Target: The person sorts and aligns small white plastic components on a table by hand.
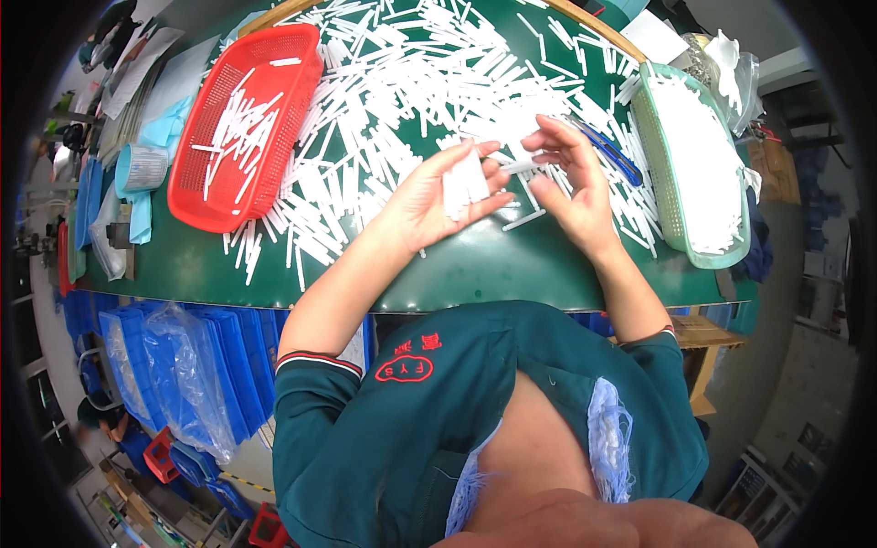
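Observation:
A small bundle of short white plastic sticks [466, 185] lies across the palm of my left hand [425, 196], which faces up with the fingers curled round its far side. Just to the right, my right hand [577, 187] is raised with its fingers bent and apart from the thumb. One white stick [519, 168] shows beside its fingertips; whether they touch it I cannot tell. Beyond both hands, a wide loose heap of the same white sticks [384, 100] covers much of the green table [448, 279].
A red mesh basket [190, 187] with some sticks stands left. At right is a pale green basket [671, 196] piled with white sticks. A blue pen-like tool [614, 155] lies beyond my right hand. A wooden strip [598, 27] edges the table's far side. Blue crates [219, 356] stand below.

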`<state>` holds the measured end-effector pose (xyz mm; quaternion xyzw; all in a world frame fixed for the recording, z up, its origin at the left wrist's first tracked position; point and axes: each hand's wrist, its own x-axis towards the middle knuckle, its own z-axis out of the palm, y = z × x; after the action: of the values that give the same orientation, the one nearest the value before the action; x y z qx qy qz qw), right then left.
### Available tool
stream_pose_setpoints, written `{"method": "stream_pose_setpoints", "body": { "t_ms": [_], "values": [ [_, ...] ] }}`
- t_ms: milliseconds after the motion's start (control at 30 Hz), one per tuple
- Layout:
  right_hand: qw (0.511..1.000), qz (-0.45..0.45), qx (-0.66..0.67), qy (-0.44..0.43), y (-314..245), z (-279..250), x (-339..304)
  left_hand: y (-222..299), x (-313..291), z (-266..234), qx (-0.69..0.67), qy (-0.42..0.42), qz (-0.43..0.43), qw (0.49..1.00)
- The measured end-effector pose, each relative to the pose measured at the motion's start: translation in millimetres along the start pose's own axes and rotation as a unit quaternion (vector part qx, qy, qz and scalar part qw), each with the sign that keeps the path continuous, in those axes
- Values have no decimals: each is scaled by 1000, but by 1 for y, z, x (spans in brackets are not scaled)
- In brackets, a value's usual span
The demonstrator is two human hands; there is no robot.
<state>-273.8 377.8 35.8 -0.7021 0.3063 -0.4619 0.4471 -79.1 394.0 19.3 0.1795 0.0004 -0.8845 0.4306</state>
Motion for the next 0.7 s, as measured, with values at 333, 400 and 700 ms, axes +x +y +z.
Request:
{"method": "stream_pose_setpoints", "body": {
  "t_ms": [333,400,700],
  "values": [
    [947,-104,-276,-124,-7,11,2,-17,0,6,120,37,-32,992],
    [947,-95,-277,-133,-3,9,-1,-17,-1,4,156,41,-40,986],
    [938,-114,-289,-153,-2,9,0,-18,1,0,133,14,-43,990]
  ]
}}
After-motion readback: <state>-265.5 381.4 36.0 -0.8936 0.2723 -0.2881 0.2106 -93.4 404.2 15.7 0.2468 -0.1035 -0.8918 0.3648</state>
